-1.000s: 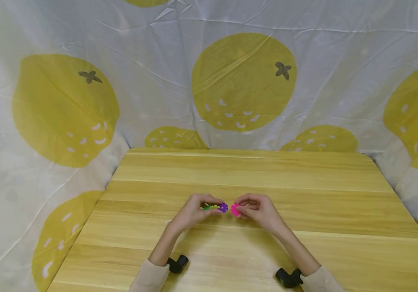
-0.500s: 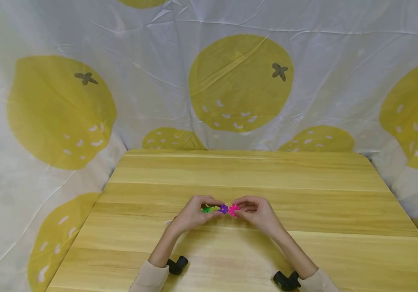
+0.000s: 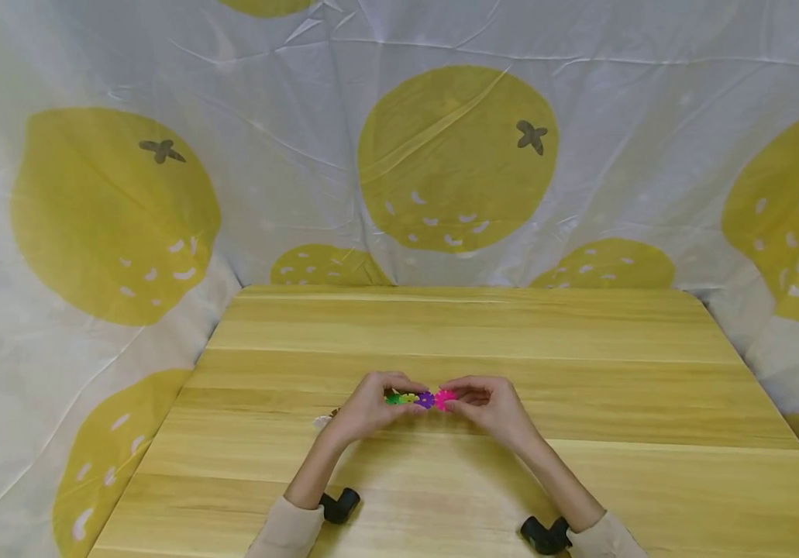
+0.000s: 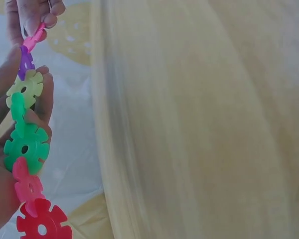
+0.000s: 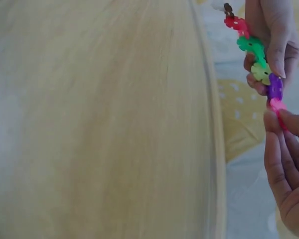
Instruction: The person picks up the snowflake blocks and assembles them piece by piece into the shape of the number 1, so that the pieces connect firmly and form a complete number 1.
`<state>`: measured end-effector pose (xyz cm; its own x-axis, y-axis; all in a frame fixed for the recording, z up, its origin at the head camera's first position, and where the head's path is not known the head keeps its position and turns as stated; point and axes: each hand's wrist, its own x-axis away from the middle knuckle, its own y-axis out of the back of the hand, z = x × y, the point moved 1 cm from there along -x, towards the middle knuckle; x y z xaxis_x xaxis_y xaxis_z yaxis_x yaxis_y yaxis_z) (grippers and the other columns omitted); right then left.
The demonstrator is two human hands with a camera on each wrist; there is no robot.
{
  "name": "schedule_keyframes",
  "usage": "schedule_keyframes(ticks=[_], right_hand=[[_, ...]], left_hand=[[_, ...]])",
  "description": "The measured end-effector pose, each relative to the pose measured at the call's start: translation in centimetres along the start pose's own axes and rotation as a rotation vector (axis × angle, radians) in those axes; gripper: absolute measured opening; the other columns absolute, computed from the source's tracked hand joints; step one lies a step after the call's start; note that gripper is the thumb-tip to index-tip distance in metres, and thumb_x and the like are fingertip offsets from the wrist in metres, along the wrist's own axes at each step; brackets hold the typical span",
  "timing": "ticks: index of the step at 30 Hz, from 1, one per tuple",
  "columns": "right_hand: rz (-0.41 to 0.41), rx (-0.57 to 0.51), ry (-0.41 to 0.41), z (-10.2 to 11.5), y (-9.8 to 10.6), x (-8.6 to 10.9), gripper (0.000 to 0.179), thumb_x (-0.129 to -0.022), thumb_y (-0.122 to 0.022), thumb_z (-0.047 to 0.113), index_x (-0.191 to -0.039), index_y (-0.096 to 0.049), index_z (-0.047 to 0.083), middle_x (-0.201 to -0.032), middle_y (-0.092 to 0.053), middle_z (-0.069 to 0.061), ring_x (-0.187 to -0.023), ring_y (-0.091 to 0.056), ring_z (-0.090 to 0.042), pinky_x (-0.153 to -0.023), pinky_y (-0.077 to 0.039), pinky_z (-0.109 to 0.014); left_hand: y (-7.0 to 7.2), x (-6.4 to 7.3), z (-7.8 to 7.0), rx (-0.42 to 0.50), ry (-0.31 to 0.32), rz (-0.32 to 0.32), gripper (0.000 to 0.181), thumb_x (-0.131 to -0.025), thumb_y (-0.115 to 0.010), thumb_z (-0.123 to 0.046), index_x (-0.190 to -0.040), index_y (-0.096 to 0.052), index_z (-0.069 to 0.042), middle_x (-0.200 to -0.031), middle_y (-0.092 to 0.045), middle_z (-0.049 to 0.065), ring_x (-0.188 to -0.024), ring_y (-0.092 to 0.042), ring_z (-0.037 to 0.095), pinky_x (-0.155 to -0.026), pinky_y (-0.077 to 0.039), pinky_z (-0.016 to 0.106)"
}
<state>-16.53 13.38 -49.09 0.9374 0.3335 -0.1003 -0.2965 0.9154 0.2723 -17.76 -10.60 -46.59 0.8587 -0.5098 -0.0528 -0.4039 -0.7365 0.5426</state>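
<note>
A chain of notched plastic snowflake discs runs along my left hand (image 3: 370, 404), whose thumb and fingers grip it near the purple disc (image 3: 425, 400). My right hand (image 3: 500, 404) pinches a bright pink disc (image 3: 445, 400) between thumb and fingertips, its edge right at the purple one. In the left wrist view the chain continues with a pale yellow disc (image 4: 25, 89), green discs (image 4: 27, 149), a pink disc (image 4: 29, 186) and a red disc (image 4: 44, 221). A brown disc (image 5: 228, 9) and a white disc (image 3: 322, 421) form the far end, partly hidden by the left hand.
Both hands work above a wooden table (image 3: 483, 325). A pale curtain (image 3: 287, 155) with yellow fruit prints hangs behind and beside it. Black angled pieces (image 3: 340, 506) sit by both wrists.
My right hand has moved slightly left, bringing the pink disc from a small gap up to the purple disc. The left hand keeps its grip, and more of the chain's white end shows.
</note>
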Motion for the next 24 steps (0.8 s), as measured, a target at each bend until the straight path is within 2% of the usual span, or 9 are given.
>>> schedule_keyframes(ticks=[3,6,11,16,19,22,24], right_hand=[[-0.002,0.008,0.011,0.22,-0.12,0.03,0.024,-0.09,-0.08,0.01,-0.114,-0.078,0.004,-0.103,-0.079,-0.017,-0.085,-0.075,-0.021,-0.075,-0.062,-0.027],[-0.003,-0.004,0.011,0.45,-0.19,0.11,0.023,-0.091,-0.079,0.01,-0.114,-0.079,0.006,-0.106,-0.079,-0.015,-0.086,-0.076,-0.017,-0.076,-0.063,-0.032],[0.023,-0.051,0.016,0.62,-0.29,0.17,0.022,-0.094,-0.075,0.009,-0.115,-0.079,0.004,-0.111,-0.078,-0.018,-0.092,-0.078,-0.031,-0.079,-0.063,-0.046],[0.042,-0.121,0.008,0.45,-0.34,0.11,0.021,-0.095,-0.074,0.006,-0.114,-0.078,-0.001,-0.111,-0.077,-0.022,-0.097,-0.075,-0.044,-0.081,-0.062,-0.047],[0.05,-0.152,0.001,0.28,-0.41,0.07,0.022,-0.094,-0.074,0.006,-0.114,-0.078,-0.003,-0.111,-0.077,-0.024,-0.098,-0.075,-0.046,-0.083,-0.062,-0.047],[0.056,-0.173,-0.003,0.16,-0.46,0.03,0.022,-0.094,-0.074,0.005,-0.114,-0.077,-0.004,-0.111,-0.076,-0.024,-0.098,-0.076,-0.042,-0.084,-0.062,-0.046],[0.058,-0.178,-0.005,0.11,-0.5,-0.03,0.022,-0.094,-0.074,0.004,-0.114,-0.077,-0.004,-0.111,-0.076,-0.025,-0.098,-0.077,-0.038,-0.085,-0.062,-0.045]], left_hand=[[0.05,-0.01,-0.05,-0.009,-0.003,0.001,0.026,-0.09,-0.082,-0.018,-0.115,-0.08,-0.012,-0.1,-0.078,0.0,-0.091,-0.064,0.01,-0.078,-0.049,0.024],[0.07,-0.01,-0.1,-0.01,-0.003,0.005,0.025,-0.09,-0.081,-0.017,-0.115,-0.081,-0.013,-0.099,-0.078,-0.002,-0.09,-0.064,0.008,-0.079,-0.05,0.024],[0.19,0.08,-0.2,0.005,0.001,0.005,0.025,-0.089,-0.082,-0.014,-0.114,-0.081,-0.012,-0.1,-0.078,-0.002,-0.092,-0.066,0.009,-0.081,-0.051,0.024],[0.22,0.02,-0.12,0.005,-0.012,0.005,0.024,-0.089,-0.081,-0.015,-0.112,-0.081,-0.012,-0.099,-0.078,-0.001,-0.091,-0.065,0.008,-0.079,-0.051,0.023],[0.2,0.02,-0.04,0.011,-0.018,0.003,0.023,-0.089,-0.081,-0.016,-0.111,-0.082,-0.011,-0.098,-0.078,0.0,-0.088,-0.063,0.007,-0.076,-0.049,0.023],[0.13,0.0,0.04,0.035,-0.015,0.002,0.022,-0.088,-0.082,-0.015,-0.11,-0.082,-0.011,-0.098,-0.079,0.002,-0.085,-0.061,0.009,-0.073,-0.047,0.023],[0.06,-0.07,0.05,0.05,-0.012,0.005,0.023,-0.088,-0.082,-0.015,-0.11,-0.082,-0.01,-0.099,-0.079,0.004,-0.088,-0.064,0.01,-0.076,-0.049,0.023]])
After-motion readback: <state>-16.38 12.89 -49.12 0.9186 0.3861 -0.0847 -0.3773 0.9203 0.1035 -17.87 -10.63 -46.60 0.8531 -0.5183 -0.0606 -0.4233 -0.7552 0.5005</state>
